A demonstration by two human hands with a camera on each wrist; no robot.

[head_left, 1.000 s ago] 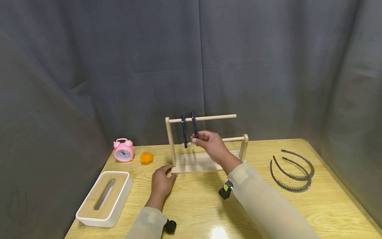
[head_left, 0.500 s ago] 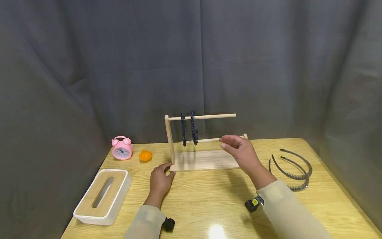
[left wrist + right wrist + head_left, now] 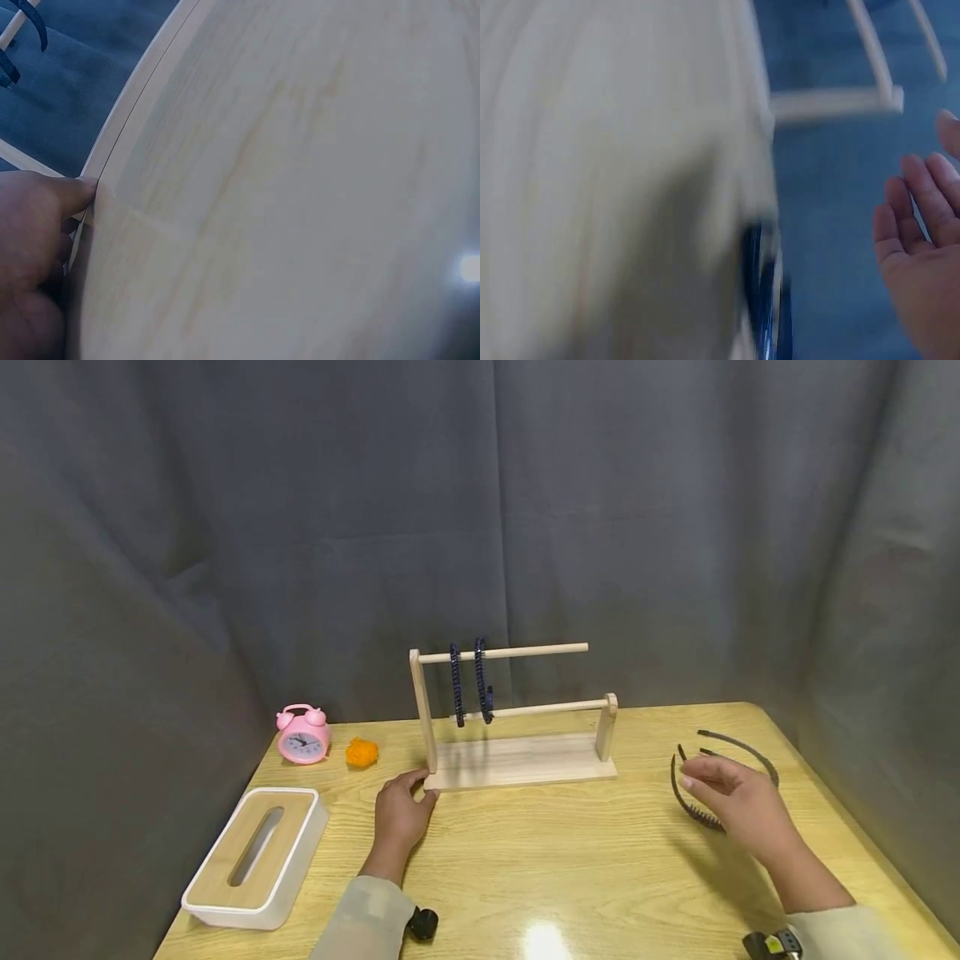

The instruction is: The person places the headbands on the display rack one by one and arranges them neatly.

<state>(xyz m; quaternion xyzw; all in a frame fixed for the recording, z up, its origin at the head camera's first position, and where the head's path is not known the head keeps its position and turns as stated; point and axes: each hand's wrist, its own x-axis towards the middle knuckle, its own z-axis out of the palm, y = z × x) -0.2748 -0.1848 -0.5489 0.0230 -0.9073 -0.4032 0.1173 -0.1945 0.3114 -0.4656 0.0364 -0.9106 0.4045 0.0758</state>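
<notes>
Above the overlapping toothed headbands (image 3: 703,817) at the right of the tabletop (image 3: 570,860), the right hand (image 3: 742,806) holds nothing, its fingers gently curved and the thumb apart from them; whether it touches a band cannot be told. A second ago it was pinching one of the two navy headbands (image 3: 481,672) on the wooden rack (image 3: 540,758); now both hang unheld, side by side but apart, from the upper rod (image 3: 536,651), towards its post end. The left hand (image 3: 401,814) has stayed at the rack's near left corner, thumb and fingers gripping the base, seemingly to steady it. Placing that second band therefore looks finished, and attention seems to have shifted to the loose ones, partly hidden by the right hand.
</notes>
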